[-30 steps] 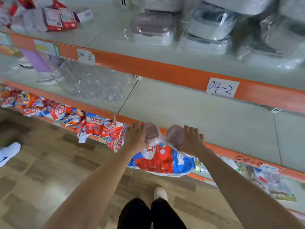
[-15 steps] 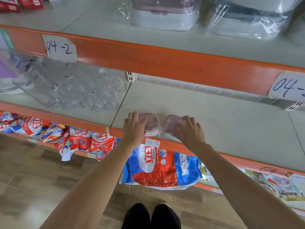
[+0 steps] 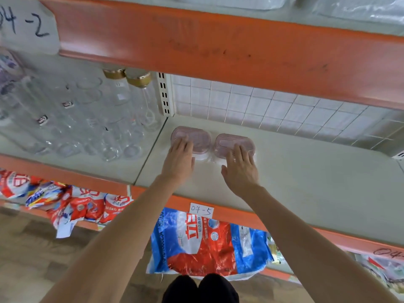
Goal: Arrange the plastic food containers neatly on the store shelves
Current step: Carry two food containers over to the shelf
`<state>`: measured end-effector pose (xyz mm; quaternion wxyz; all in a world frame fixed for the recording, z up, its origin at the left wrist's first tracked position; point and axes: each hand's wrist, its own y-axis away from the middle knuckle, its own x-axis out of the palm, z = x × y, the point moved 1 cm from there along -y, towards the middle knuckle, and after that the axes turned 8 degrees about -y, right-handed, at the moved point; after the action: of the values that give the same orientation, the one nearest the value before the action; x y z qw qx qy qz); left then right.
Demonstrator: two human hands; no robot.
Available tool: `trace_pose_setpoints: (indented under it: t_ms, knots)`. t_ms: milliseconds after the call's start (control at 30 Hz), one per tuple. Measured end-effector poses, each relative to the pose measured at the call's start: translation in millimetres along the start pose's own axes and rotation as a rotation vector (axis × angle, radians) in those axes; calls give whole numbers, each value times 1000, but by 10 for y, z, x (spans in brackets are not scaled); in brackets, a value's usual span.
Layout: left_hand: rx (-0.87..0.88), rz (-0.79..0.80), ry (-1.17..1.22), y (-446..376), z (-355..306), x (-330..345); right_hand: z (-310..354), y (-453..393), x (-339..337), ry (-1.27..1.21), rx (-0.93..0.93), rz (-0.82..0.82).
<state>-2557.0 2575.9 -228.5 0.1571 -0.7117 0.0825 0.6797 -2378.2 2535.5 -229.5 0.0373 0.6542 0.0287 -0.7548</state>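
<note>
Two rounded pink-lidded plastic tubs point(image 3: 200, 139) point(image 3: 235, 144) sit side by side on the smooth shelf point(image 3: 306, 182); left hand point(image 3: 179, 159) and right hand point(image 3: 240, 169) rest flat-fingered on them.

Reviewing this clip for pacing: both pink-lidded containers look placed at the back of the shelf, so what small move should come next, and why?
Probably lift both hands away. The left container and right container already sit flat, side by side, near the wire grid. The left hand and right hand only rest straight fingers on the lids, gripping nothing.
</note>
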Motion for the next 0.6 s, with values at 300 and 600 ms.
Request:
trace_pose_setpoints:
  t_ms: [300, 600]
  knots:
    - [48, -72, 129, -334, 115, 166, -67, -341, 139, 46, 79, -6]
    - [71, -28, 99, 125, 143, -61, 23, -115, -297, 110, -78, 35]
